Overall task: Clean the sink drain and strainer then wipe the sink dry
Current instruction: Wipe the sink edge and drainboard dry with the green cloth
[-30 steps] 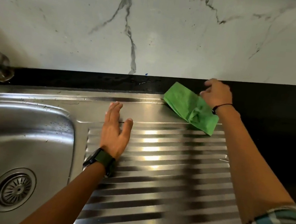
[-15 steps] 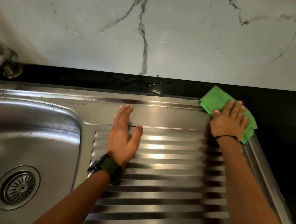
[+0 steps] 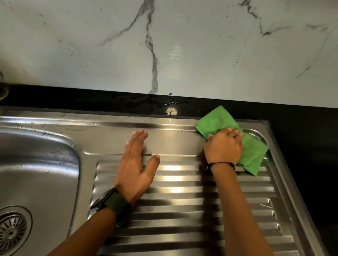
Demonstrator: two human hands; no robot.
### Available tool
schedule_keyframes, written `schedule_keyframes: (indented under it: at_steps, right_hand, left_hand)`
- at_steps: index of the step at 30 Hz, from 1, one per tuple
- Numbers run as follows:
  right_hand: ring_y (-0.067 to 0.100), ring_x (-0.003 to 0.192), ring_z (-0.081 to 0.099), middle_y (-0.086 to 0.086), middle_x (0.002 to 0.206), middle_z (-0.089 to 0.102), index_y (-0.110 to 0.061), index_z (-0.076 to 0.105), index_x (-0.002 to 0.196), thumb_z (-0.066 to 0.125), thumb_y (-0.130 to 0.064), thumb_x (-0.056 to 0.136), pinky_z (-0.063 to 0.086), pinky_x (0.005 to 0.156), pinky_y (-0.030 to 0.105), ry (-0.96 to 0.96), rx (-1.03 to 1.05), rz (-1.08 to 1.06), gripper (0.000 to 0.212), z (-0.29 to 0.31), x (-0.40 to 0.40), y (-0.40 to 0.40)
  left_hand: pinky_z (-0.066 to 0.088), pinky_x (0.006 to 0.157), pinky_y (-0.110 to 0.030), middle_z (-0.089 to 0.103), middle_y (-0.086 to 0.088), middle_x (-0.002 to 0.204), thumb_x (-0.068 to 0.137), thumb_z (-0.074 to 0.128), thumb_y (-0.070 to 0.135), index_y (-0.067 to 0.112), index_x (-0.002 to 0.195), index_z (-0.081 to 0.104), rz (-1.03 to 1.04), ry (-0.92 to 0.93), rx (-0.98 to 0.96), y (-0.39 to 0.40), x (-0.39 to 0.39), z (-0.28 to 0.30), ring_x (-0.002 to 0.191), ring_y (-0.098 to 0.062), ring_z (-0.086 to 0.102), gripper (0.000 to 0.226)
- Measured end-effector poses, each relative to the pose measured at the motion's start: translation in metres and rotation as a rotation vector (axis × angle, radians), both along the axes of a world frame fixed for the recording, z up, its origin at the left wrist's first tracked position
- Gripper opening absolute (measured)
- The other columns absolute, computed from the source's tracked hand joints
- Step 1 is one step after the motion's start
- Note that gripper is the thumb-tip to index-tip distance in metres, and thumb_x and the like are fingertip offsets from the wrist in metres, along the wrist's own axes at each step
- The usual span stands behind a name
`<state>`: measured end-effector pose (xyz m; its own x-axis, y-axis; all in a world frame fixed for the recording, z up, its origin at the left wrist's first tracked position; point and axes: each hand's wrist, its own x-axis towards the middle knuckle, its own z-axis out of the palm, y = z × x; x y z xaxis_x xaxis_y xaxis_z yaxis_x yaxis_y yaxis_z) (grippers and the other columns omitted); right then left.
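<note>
Green cloth (image 3: 249,147) lies at the far right corner of the steel drainboard (image 3: 204,222); the right hand (image 3: 223,147) presses it, fingers curled together. The left hand (image 3: 134,171) rests flat, fingers together, thumb spread. The strainer (image 3: 7,233) sits in the sink (image 3: 25,162), near left.

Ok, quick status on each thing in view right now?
Green cloth: crumpled at the drainboard's far right corner, under the right hand.
Right hand: fingers curled, gripping the cloth.
Left hand: flat on the drainboard, holding nothing.
Strainer: seated in the drain.
Sink basin: droplets at its far rim.
</note>
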<state>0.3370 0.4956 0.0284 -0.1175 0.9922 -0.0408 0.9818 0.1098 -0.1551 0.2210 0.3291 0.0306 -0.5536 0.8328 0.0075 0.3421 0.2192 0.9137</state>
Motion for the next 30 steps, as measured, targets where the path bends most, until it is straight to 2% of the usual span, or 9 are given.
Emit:
schedule_keyframes:
  at_steps: [7, 10, 13, 15, 17, 20, 22, 24, 30]
  right_hand:
    - [0.045, 0.141, 0.0, 0.029, 0.151, 0.011, -0.003, 0.019, 0.143, 0.035, -0.029, 0.096, 0.001, 0.117, 0.05, 0.034, -0.061, 0.426, 0.056, -0.01, -0.062, -0.068]
    - [0.041, 0.142, -0.006, 0.013, 0.156, 0.014, -0.021, 0.021, 0.145, 0.035, -0.031, 0.095, -0.004, 0.117, 0.048, 0.075, -0.078, 0.717, 0.052, -0.013, -0.068, -0.083]
    - [0.023, 0.145, 0.001, -0.002, 0.154, 0.024, -0.029, 0.02, 0.145, 0.035, -0.029, 0.096, -0.003, 0.118, 0.037, 0.132, -0.071, 0.966, 0.051, -0.012, -0.068, -0.091]
    - [0.023, 0.142, 0.02, 0.003, 0.147, 0.039, -0.021, 0.039, 0.138, 0.043, -0.021, 0.094, -0.001, 0.115, 0.023, 0.286, -0.06, 1.014, 0.044, -0.003, -0.062, -0.088]
    - [0.027, 0.13, 0.041, 0.011, 0.134, 0.054, -0.009, 0.056, 0.125, 0.051, -0.006, 0.088, 0.012, 0.112, 0.017, 0.483, -0.073, 0.964, 0.037, 0.005, -0.046, -0.082]
    - [0.027, 0.121, 0.047, 0.009, 0.127, 0.059, -0.012, 0.054, 0.127, 0.054, -0.006, 0.085, 0.038, 0.104, 0.039, 0.459, 0.048, 0.656, 0.042, 0.003, -0.025, -0.068]
    - [0.027, 0.118, 0.042, 0.008, 0.128, 0.054, -0.016, 0.046, 0.13, 0.054, -0.033, 0.088, 0.04, 0.097, 0.041, 0.226, 0.109, 0.497, 0.046, 0.001, -0.021, -0.06]
    - [0.027, 0.115, 0.04, 0.008, 0.125, 0.048, -0.019, 0.043, 0.128, 0.049, -0.047, 0.088, 0.038, 0.092, 0.04, 0.109, 0.115, 0.438, 0.049, -0.001, -0.025, -0.054]
    - [0.031, 0.108, 0.046, 0.012, 0.116, 0.053, -0.013, 0.051, 0.112, 0.043, -0.025, 0.093, 0.04, 0.085, 0.042, 0.046, 0.162, 0.404, 0.024, 0.0, -0.04, -0.026]
  left_hand:
    - [0.032, 0.11, -0.044, 0.036, -0.012, 0.146, 0.077, 0.043, 0.031, 0.01, 0.138, 0.033, 0.086, 0.023, 0.05, 0.005, 0.003, 0.0, 0.136, -0.026, 0.033, 0.065]
    - [0.026, 0.114, -0.044, 0.034, -0.011, 0.147, 0.077, 0.041, 0.029, 0.007, 0.138, 0.033, 0.134, 0.03, 0.076, 0.008, 0.002, -0.002, 0.138, -0.025, 0.029, 0.065]
    - [0.023, 0.116, -0.044, 0.034, -0.012, 0.147, 0.078, 0.041, 0.028, 0.006, 0.137, 0.035, 0.165, 0.035, 0.099, 0.009, 0.002, -0.004, 0.139, -0.025, 0.027, 0.064]
    - [0.023, 0.116, -0.044, 0.033, -0.011, 0.148, 0.078, 0.04, 0.04, 0.007, 0.138, 0.032, 0.145, 0.04, 0.094, 0.01, 0.002, -0.004, 0.14, -0.024, 0.025, 0.069]
    - [0.022, 0.116, -0.044, 0.03, -0.01, 0.15, 0.078, 0.038, 0.048, 0.008, 0.14, 0.03, 0.112, 0.054, 0.073, 0.01, 0.002, -0.004, 0.141, -0.022, 0.023, 0.074]
    - [0.023, 0.116, -0.046, 0.029, -0.009, 0.15, 0.08, 0.039, 0.039, 0.009, 0.14, 0.029, 0.121, 0.018, 0.067, 0.011, 0.001, -0.003, 0.141, -0.022, 0.023, 0.068]
    - [0.021, 0.117, -0.044, 0.028, -0.008, 0.151, 0.08, 0.038, 0.037, 0.01, 0.14, 0.029, 0.121, 0.002, 0.064, 0.01, 0.002, -0.001, 0.142, -0.021, 0.021, 0.067]
    - [0.019, 0.117, -0.045, 0.028, -0.008, 0.15, 0.081, 0.038, 0.036, 0.009, 0.14, 0.03, 0.121, -0.015, 0.073, 0.009, 0.003, 0.002, 0.142, -0.02, 0.02, 0.065]
    - [0.015, 0.119, -0.042, 0.021, -0.002, 0.153, 0.083, 0.038, 0.037, 0.015, 0.141, 0.028, 0.067, 0.102, 0.033, -0.016, -0.012, -0.006, 0.143, -0.013, 0.013, 0.063]
